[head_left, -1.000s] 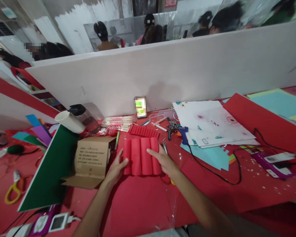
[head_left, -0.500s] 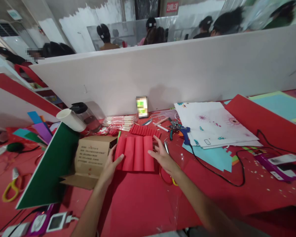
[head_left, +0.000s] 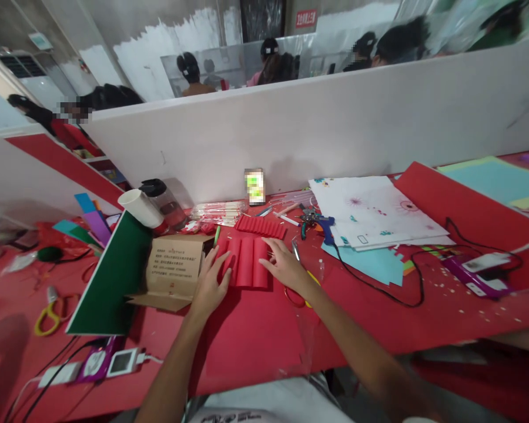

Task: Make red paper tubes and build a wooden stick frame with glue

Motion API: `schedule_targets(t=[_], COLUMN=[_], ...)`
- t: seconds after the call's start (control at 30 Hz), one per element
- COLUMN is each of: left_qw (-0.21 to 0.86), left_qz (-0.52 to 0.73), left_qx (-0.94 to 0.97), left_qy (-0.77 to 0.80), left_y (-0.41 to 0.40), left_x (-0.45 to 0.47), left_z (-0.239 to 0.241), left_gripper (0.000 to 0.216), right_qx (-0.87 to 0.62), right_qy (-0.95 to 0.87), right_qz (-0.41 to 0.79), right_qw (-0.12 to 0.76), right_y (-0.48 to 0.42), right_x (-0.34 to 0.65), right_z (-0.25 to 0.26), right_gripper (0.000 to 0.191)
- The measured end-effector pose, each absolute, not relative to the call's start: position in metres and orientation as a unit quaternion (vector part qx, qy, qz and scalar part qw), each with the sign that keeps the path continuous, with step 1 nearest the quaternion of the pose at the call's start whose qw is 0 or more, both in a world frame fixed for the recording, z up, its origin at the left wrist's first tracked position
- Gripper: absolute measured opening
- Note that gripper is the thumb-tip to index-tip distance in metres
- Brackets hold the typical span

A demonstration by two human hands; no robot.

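A red sheet folded into wide pleats lies on the red table in front of me. My left hand rests flat on its left edge with fingers spread. My right hand lies open against its right edge, fingers stretched along the pleats. Just behind it sits a second, finely pleated red paper. A cardboard box stands at the left of my left hand.
A green board leans by the box, with a white cup and dark bottle behind. Glue gun, pliers, black cable, patterned white sheets, scissors and chargers lie around. A white partition backs the table; other people sit beyond.
Both hands have pushed the pleated sheet together, so it is narrower now. It has also slid away from me toward the finely pleated paper. The camera has tilted down.
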State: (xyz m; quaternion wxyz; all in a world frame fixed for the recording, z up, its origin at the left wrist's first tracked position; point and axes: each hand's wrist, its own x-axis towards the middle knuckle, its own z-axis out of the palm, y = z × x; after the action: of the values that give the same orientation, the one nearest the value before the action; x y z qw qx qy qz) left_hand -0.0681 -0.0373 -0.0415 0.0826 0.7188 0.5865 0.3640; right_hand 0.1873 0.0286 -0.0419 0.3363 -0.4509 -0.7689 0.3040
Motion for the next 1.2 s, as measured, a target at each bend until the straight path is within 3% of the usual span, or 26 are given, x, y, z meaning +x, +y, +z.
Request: schedule_targets(t=[0.17,0.33,0.53,0.67,0.73,0.9,1.03,1.2], left_qw=[0.066,0.064,0.069,0.098,0.109,0.100,0.080,0.074], left_qz=[0.336,0.364,0.347,0.349,0.349,0.293,0.243,0.231], left_qx=[0.731,0.724,0.719,0.700,0.692,0.759,0.805,0.805], left_qy=[0.591,0.583,0.598,0.616,0.623,0.573,0.535,0.542], left_y=[-0.034,-0.035,-0.038,-0.040,-0.042,-0.045,-0.046,-0.045], left_x=[-0.071,-0.072,-0.069,-0.067,-0.066,-0.062,-0.060,-0.062], left_z=[-0.043,-0.040,-0.037,-0.033,-0.031,-0.029,-0.031,-0.035], left_gripper=[0.037,0.040,0.039,0.046,0.049,0.051,0.051,0.052], right_qx=[-0.444,-0.479,-0.558,-0.530,-0.479,-0.346,-0.304,-0.306], right_qy=[-0.788,-0.772,-0.719,-0.716,-0.752,-0.875,-0.911,-0.910], right_qz=[0.272,0.195,0.119,0.216,0.246,0.183,0.193,0.207], right_qw=[0.328,0.371,0.397,0.400,0.380,0.286,0.199,0.189], right_y=[0.033,0.047,0.064,0.062,0.055,0.029,0.018,0.019], right_x=[0.191,0.216,0.262,0.264,0.251,0.208,0.192,0.192], right_z=[-0.036,-0.026,-0.021,-0.019,-0.019,-0.020,-0.024,-0.029], right_gripper=[0.028,0.021,0.027,0.031,0.036,0.054,0.055,0.076])
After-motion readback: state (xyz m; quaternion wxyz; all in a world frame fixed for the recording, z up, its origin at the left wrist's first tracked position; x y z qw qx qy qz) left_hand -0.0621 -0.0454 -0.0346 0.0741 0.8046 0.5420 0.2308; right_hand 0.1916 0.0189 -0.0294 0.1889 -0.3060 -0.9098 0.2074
